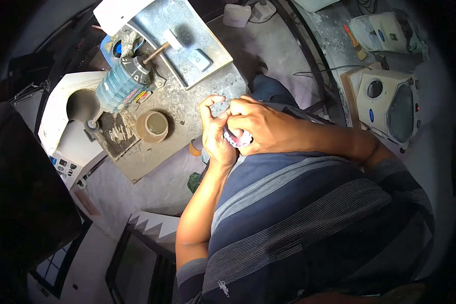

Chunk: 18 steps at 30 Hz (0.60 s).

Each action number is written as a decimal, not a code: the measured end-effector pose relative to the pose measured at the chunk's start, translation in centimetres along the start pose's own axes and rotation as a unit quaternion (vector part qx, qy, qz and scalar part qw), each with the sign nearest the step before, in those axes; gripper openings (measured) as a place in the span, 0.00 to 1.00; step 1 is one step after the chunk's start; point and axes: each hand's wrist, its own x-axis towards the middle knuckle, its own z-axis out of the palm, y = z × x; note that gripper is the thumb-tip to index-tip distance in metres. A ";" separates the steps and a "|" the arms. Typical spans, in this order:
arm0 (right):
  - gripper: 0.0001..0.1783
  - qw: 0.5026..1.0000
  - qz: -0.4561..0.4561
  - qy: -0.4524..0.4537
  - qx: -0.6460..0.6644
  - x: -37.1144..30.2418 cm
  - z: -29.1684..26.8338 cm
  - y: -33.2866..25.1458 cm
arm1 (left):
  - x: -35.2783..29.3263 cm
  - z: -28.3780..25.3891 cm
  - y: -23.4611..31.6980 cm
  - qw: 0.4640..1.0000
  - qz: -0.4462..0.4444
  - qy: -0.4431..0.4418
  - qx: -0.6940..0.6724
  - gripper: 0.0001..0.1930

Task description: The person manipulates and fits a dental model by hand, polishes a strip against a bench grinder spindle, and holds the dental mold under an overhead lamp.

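A denture (238, 140) with a row of white teeth on a pink base sits between my two hands, close in front of my striped shirt. My left hand (216, 136) is closed against its left side, with the fingers curled upward. From the other side my right hand (256, 124) grips it, the fingers bent over the top. Much of the denture is hidden by my fingers. Both hands are just off the near right edge of the dusty workbench (180, 126).
On the bench stand a teal motor (117, 87) with a shaft and white wheel (173, 39), a brown bowl (152, 126) and an open tray (215, 40) holding a small blue-and-white box (199, 60). At right are a white cabinet machine (390, 107), a bag (382, 33) and a brush (361, 52).
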 end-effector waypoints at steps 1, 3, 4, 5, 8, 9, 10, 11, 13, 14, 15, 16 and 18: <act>0.18 1.000 -0.008 0.004 -0.007 -0.1 0.0 0.0 | 0.2 0.1 0.0 0.999 0.038 0.001 0.032 0.16; 0.18 1.000 0.005 0.003 -0.001 -0.1 0.0 -0.2 | 0.1 0.1 0.6 0.999 -0.003 -0.012 -0.044 0.16; 0.17 1.000 0.015 0.000 0.007 -0.1 0.1 -0.3 | 0.1 0.1 1.0 0.992 -0.045 -0.020 -0.119 0.16; 0.17 1.000 0.015 0.001 0.007 -0.1 0.2 -0.4 | 0.1 -0.1 0.7 0.992 -0.045 -0.021 -0.119 0.16; 0.17 0.999 0.021 0.026 -0.003 0.0 0.5 -0.7 | 0.3 -0.5 0.0 0.996 0.070 -0.003 0.048 0.08; 0.17 0.999 0.014 0.033 -0.004 0.2 0.5 -0.8 | 0.3 -0.4 0.1 0.999 0.031 0.006 -0.017 0.09; 0.16 0.999 0.007 0.042 -0.003 0.2 0.3 -0.9 | 0.4 -0.3 0.4 0.997 -0.007 0.014 -0.078 0.10; 0.16 0.999 0.005 0.045 -0.003 0.2 0.2 -0.8 | 0.5 -0.1 0.7 0.997 -0.004 0.012 -0.076 0.10; 0.15 0.997 -0.041 0.061 -0.001 0.2 -0.1 -0.6 | 0.7 -0.1 1.3 0.977 -0.110 0.033 -0.181 0.15; 0.15 0.997 -0.045 0.063 -0.003 0.4 -0.5 -0.7 | 0.8 -0.4 1.6 0.965 -0.140 0.043 -0.219 0.15; 0.14 0.997 -0.033 0.064 0.021 0.6 -1.2 -0.9 | 1.1 -0.9 1.2 0.966 -0.135 0.042 -0.218 0.15; 0.13 0.997 -0.018 0.064 0.047 0.6 -1.4 -1.2 | 1.1 -1.5 0.7 0.962 -0.137 0.035 -0.234 0.14; 0.13 0.991 0.030 0.074 0.103 0.8 -1.7 -1.0 | 1.5 -3.0 0.0 0.961 -0.144 0.030 -0.234 0.13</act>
